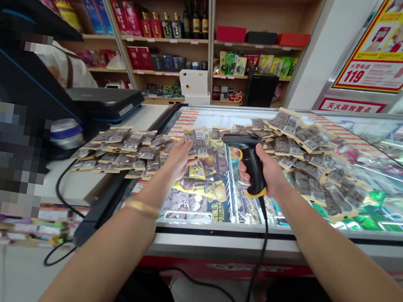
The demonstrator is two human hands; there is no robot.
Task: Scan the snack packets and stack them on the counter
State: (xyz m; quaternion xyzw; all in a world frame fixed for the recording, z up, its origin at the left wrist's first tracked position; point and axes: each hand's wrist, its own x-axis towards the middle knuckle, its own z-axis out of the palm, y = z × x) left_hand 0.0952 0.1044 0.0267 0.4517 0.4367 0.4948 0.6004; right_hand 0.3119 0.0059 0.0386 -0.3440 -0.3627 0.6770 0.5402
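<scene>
My left hand (178,159) is closed on the edge of a small flat snack packet (198,143) with a tan border and a dark printed front. My right hand (271,173) wraps round the handle of a black and yellow barcode scanner (254,165), whose head points left towards that packet. A black cord (260,255) hangs from the scanner's grip down past the freezer's front. Left of my left hand lies a spread pile of similar packets (132,141). Beyond and right of the scanner, a larger heap of them (309,181) covers part of the freezer's glass top (194,216).
At the left stand a dark checkout machine (18,76) and a roll of clear tape (65,133). A person in a white top (62,65) is behind it. Shelves (162,37) with boxes and bottles line the back. The freezer's front rim (218,240) runs before me.
</scene>
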